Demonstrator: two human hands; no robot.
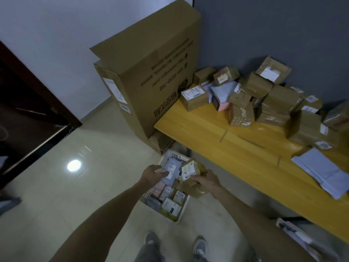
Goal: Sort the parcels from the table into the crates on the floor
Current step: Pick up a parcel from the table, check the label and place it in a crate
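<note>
Down over the crate (184, 210) on the floor, both hands. Right hand (206, 181) with grip curled round a brown parcel (192, 171), just above the crate's far end. Left hand (154, 173) with fingers spread, touching a grey mailer (170, 170) inside. More parcels (264, 99) heaped along the tabletop's (217, 133) far edge.

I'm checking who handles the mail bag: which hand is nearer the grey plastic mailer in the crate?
Left. The left hand reaches over the grey mailer in the crate, fingertips on it. The right hand is beside it, gripping a taped brown parcel.
</note>
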